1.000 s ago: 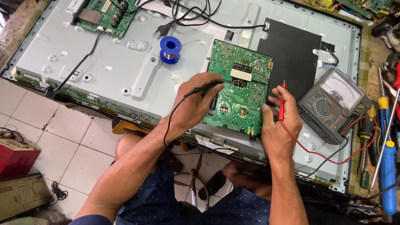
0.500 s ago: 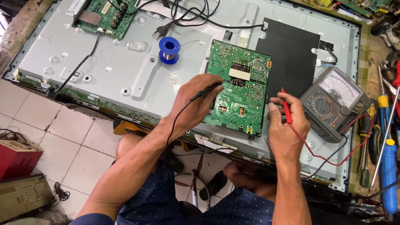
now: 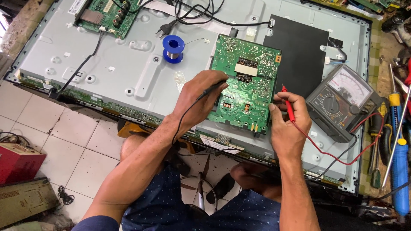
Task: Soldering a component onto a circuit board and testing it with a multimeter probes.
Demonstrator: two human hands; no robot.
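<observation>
The left hand [image 3: 201, 96] has its fingers clamped on a black probe [image 3: 212, 88], the tip lying on the green board [image 3: 246, 81] near its middle; the probe's black lead runs back along the wrist. The right hand [image 3: 286, 122] has its fingers pinched on a red probe [image 3: 289, 107], held upright just beside the board's right edge, with the fingertips touching that edge. The red lead loops from this probe down and round to the meter [image 3: 340, 100].

The board lies flat on the grey metal back of a panel [image 3: 128, 72], close to its near edge and a little right of its middle. Touching the board's right side is a black sheet [image 3: 299, 55]. The meter, a dark analogue one with a dial, rests tilted on the panel's right end, just right of the red probe.

Left of the board, a blue solder spool [image 3: 173, 48] stands on the panel. A second green board [image 3: 107, 15] sits at the panel's far left corner, with a black plug [image 3: 165, 26] and cables near the far edge.

Past the panel's right edge lie screwdrivers [image 3: 376, 145] and a blue tool [image 3: 400, 171]. A red box [image 3: 19, 162] stands on the tiled floor [image 3: 64, 141] at left.
</observation>
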